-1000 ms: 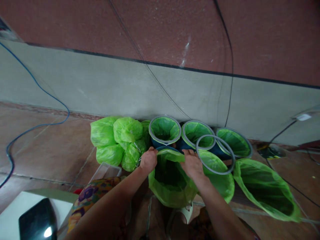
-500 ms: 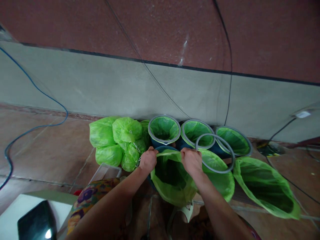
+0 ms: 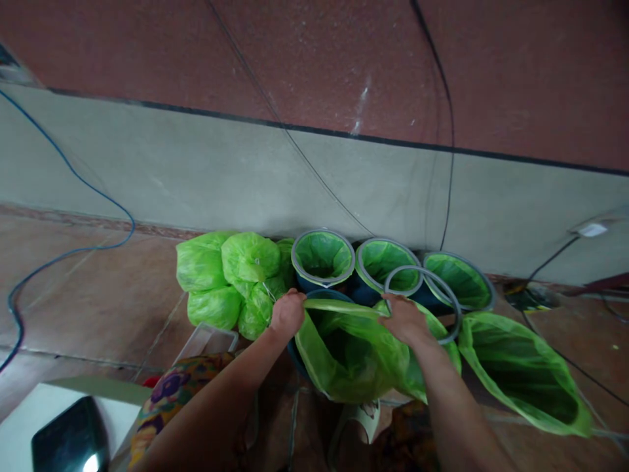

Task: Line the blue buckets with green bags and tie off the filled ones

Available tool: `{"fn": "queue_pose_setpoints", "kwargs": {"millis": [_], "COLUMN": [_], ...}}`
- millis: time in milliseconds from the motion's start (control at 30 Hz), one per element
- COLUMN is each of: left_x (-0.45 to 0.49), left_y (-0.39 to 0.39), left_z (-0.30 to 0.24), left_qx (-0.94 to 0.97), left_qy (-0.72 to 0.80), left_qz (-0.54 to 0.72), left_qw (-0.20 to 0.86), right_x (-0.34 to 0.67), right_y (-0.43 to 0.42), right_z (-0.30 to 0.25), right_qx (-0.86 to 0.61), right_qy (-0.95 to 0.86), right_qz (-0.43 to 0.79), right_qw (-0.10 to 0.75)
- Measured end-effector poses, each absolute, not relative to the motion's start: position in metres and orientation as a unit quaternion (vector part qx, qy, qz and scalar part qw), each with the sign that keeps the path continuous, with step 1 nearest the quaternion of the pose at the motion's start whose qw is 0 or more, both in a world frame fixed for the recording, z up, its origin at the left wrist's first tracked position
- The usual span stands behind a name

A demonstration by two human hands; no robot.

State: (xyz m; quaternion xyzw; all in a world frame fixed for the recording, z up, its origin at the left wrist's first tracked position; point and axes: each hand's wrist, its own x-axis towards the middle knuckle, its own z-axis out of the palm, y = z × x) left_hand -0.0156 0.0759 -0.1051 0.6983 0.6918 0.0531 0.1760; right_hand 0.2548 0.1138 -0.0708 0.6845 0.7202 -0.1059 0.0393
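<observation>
Between my hands a thin green trash bag [image 3: 354,367] is stretched wide at its mouth, lying in and over a blue bin [image 3: 329,295] whose rim shows behind it. My left hand [image 3: 287,312] is closed on the bag's left edge. My right hand [image 3: 403,318] grips its right edge, beside a loose grey ring [image 3: 455,301]. The ring leans over another green-lined bin [image 3: 442,325], partly hidden by my right arm. Farther right lies an open green bag [image 3: 531,373], spread over a bin.
Three lined bins with grey rims [image 3: 323,278] stand along the wall. Several filled, tied green bags [image 3: 216,307] are heaped to their left. A clear plastic tray [image 3: 209,341] sits near my knee. A dark tablet [image 3: 71,432] rests on a white box [image 3: 29,410]. A blue cable [image 3: 73,249] crosses the floor.
My right hand has moved right, pulling the bag's mouth wider across the neighbouring bin. My left hand has stayed nearly in place, still holding the left edge.
</observation>
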Motion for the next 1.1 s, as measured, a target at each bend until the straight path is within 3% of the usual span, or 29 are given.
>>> {"fn": "queue_pose_setpoints", "kwargs": {"millis": [200,700,967,1100], "left_x": [-0.002,-0.008,-0.001,0.003], "left_y": [0.075,0.074,0.069,0.066], "left_z": [-0.102,-0.110,-0.108,-0.103], "left_qx": [0.727,0.690,0.723,0.752], "left_qy": [0.655,0.689,0.655,0.610], "left_qz": [0.069,0.095,0.113,0.145], "left_qw": [0.196,0.198,0.190,0.204], "right_x": [0.185,0.206,0.176,0.170], "right_y": [0.098,0.106,0.097,0.099], "right_z": [-0.075,-0.064,-0.081,-0.085], "right_qx": [0.545,0.659,0.546,0.560], "right_qy": [0.829,0.736,0.824,0.813], "right_qz": [-0.123,-0.120,-0.148,-0.150], "right_qw": [-0.026,0.094,-0.019,-0.049]}}
